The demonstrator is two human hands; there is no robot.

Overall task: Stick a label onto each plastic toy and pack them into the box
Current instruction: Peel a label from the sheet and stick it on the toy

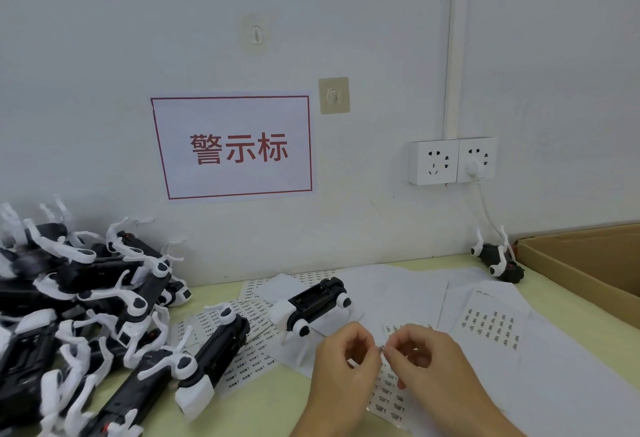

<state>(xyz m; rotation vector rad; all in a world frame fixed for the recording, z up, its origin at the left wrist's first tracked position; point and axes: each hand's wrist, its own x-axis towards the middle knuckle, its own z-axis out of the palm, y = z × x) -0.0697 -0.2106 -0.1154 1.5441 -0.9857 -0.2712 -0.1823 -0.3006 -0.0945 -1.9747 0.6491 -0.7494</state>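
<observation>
A black-and-white plastic toy dog [311, 308] lies on its back on the table, just beyond my hands. My left hand [346, 360] and my right hand [419, 357] meet fingertip to fingertip over a label sheet [388, 391], pinching a tiny label [381, 350] between them. A heap of the same toys [86, 315] covers the left of the table. One more toy [498, 260] lies at the back right beside the cardboard box [581, 270].
Several label sheets [491, 329] and blank backing papers [398, 291] are spread over the green table [277, 412]. On the wall hang a red-framed sign [232, 147] and sockets with a white cable [485, 208].
</observation>
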